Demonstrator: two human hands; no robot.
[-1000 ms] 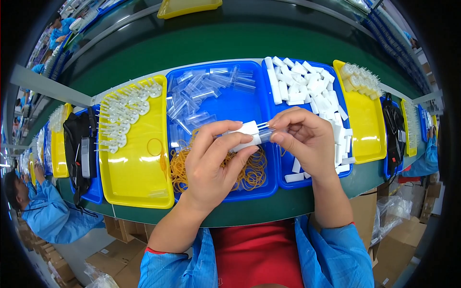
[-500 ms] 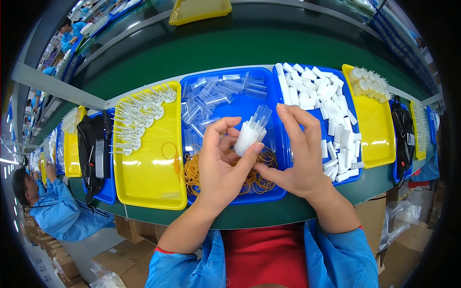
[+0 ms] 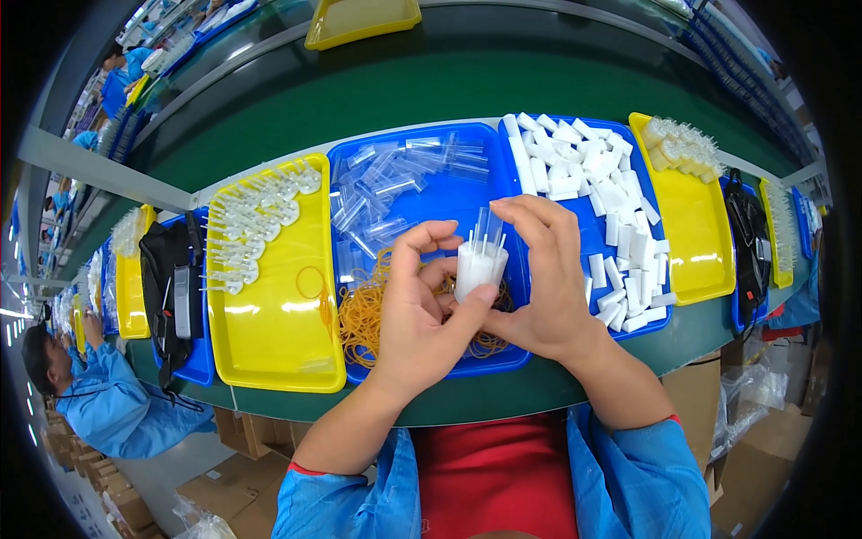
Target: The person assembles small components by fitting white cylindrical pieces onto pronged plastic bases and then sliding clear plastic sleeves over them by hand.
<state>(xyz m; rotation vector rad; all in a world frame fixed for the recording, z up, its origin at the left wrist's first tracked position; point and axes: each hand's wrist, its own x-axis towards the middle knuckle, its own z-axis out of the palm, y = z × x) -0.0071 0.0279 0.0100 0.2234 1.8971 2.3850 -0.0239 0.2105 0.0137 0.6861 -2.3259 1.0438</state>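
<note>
Between both hands, over the front of the middle blue tray (image 3: pixel 453 202), stands a bundle of white foam-like pieces (image 3: pixel 479 271) with thin white pins and a clear plastic piece (image 3: pixel 483 229) sticking up from it. My left hand (image 3: pixel 415 314) is closed round its lower part, thumb across the front. My right hand (image 3: pixel 555 310) curves about its right side with fingers apart; the index fingertip is near the clear piece's top and the thumb is low by the base. Orange rubber bands (image 3: pixel 359 319) lie under the hands, and clear plastic pieces (image 3: pixel 386 184) lie farther back.
Right of the middle tray, a blue tray holds white blocks (image 3: pixel 633 247). Yellow trays stand left (image 3: pixel 278 341) and right (image 3: pixel 696 269); the left one holds white pinned parts (image 3: pixel 260 220). A black bag (image 3: pixel 171 269) lies farther left. A co-worker (image 3: pixel 112 395) sits at far left.
The bundle has turned more upright and shifted slightly right. My right hand has come in closer around it. The whole view has shifted slightly.
</note>
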